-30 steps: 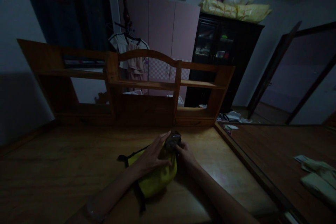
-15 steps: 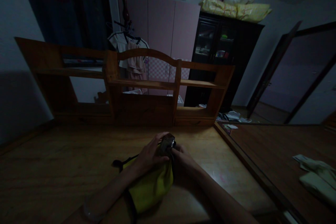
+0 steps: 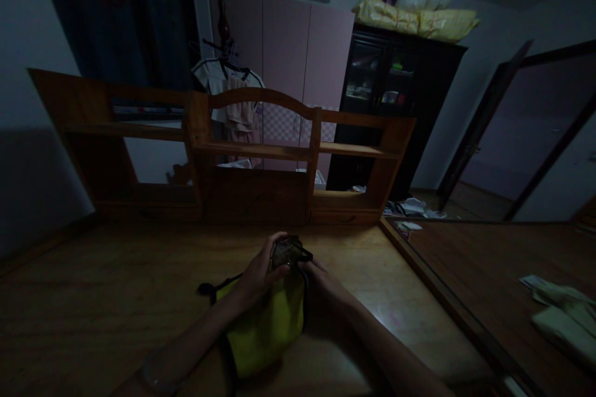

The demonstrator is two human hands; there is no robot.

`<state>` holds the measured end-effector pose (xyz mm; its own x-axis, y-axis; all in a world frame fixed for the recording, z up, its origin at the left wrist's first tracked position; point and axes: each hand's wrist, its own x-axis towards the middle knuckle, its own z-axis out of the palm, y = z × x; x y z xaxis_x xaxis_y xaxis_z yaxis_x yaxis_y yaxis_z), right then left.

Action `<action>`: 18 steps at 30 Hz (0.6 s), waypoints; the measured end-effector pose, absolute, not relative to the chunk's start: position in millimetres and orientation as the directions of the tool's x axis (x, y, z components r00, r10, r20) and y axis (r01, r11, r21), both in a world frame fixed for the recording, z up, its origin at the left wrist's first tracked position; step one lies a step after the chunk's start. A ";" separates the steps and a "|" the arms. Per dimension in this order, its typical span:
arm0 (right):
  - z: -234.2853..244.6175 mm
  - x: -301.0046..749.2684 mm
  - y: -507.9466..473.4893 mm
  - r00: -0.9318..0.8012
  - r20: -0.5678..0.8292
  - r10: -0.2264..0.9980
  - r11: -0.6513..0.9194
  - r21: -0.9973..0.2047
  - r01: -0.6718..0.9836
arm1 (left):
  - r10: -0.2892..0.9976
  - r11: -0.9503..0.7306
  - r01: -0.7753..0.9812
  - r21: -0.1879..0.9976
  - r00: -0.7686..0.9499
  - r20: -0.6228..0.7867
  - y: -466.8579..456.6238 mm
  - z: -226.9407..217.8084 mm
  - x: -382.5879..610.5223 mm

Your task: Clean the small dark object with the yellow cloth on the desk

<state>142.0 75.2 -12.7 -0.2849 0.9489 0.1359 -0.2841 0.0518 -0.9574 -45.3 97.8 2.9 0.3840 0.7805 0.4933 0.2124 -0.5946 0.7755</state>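
A yellow pouch with black trim [image 3: 270, 329] lies on the wooden desk [image 3: 116, 285] in front of me. At its upper end sits a small dark object [image 3: 286, 253], too dim to name. My left hand [image 3: 258, 276] curls over the pouch's top with its fingers closed around that dark object. From the right side, my right hand [image 3: 321, 282] grips the pouch's edge, fingers closed next to the same object. The two hands almost touch.
A wooden shelf unit [image 3: 261, 149] stands along the desk's far edge. Behind it are a pink wardrobe [image 3: 298, 56], a dark cabinet [image 3: 395, 93] with bedding on top, and hanging clothes. A second surface on the right holds pale folded cloth [image 3: 563, 316].
My left hand's fingers have curled from stretched to closed over the dark object. Both hands and the pouch's top shifted slightly left, and the pouch now lies more upright beneath them.
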 end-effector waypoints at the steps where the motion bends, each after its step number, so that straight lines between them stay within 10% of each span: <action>1: -10.5 141.5 74.0 -0.306 0.112 0.945 0.011 -0.949 -0.315 | 0.782 -0.595 0.220 0.773 0.380 0.494 97.4 3.5 -45.7; 18: -7.9 142.9 73.4 -0.387 0.057 0.920 -0.093 -0.930 -0.356 | 0.738 -0.666 0.334 0.667 0.428 0.522 96.1 3.9 -51.4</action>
<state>142.9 73.4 -7.9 -0.3870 0.9204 0.0565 -0.3564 -0.0927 -0.9297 -51.4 96.1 3.9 0.4279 0.7379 0.5219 0.3340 -0.6656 0.6674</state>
